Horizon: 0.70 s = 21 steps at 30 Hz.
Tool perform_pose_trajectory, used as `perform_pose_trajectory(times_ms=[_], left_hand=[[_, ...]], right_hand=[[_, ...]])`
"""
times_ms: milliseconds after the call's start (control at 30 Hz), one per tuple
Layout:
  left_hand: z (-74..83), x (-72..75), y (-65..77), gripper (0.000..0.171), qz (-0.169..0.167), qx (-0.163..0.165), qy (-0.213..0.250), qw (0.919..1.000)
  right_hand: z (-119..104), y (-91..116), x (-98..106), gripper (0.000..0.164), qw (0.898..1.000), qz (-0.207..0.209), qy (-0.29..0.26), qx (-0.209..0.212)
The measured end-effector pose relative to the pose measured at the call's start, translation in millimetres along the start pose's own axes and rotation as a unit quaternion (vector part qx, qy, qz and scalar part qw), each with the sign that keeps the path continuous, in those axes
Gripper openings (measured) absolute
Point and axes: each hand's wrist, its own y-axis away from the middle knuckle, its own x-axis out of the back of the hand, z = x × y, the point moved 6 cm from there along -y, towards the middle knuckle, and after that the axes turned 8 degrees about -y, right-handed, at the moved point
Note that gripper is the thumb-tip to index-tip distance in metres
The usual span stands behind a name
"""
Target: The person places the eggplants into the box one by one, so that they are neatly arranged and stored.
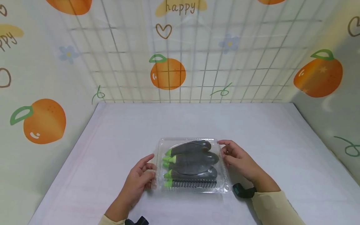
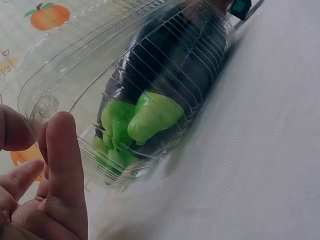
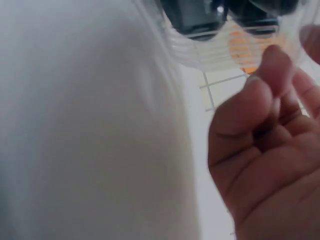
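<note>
A clear plastic clamshell box (image 1: 194, 190) lies lid up on the white table. Inside are several dark eggplants (image 1: 194, 159) with green stem ends pointing left. At the box's left edge my left hand (image 1: 137, 179) pinches the rim with thumb and fingers, its index finger stretched away. My right hand (image 1: 243, 162) is at the opposite edge, thumb and bent fingers on the rim and index finger at the far corner. Green caps (image 2: 155, 115) show through the ribbed wall in the left wrist view. In the right wrist view, the right fingertips (image 3: 275, 70) meet beside the box's end.
White cloth covers the tabletop (image 1: 194, 120). Behind it, a curtain printed with oranges (image 1: 168, 74) hangs before a wire grid. Patterned side walls stand left and right. Dark wrist-worn devices (image 1: 244, 191) sit by both sleeves.
</note>
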Motion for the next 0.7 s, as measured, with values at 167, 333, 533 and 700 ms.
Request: perform_pose_trajectory(times_ms=[167, 333, 533, 700], left_hand=[[1.4, 0.7, 0.4, 0.058, 0.000, -0.005, -0.010, 0.9999], [3.1, 0.9, 3.2, 0.052, -0.002, -0.002, -0.032, 0.9995], [5.8, 0.2, 5.3, 0.049, -0.008, -0.006, -0.042, 0.9991], [4.8, 0.8, 6.4, 0.048, -0.003, -0.008, -0.064, 0.9979]], right_hand=[[0.4, 4.3, 4.0, 0.057, 1.000, -0.024, -0.004, -0.007], [2.1, 7.9, 3.2, 0.064, 0.999, -0.044, -0.004, -0.017], [-2.2, 10.0, -1.5, 0.063, 1.000, -0.014, 0.005, 0.001], [-4.6, 16.1, -5.2, 0.057, 1.000, 0.004, 0.005, -0.020]])
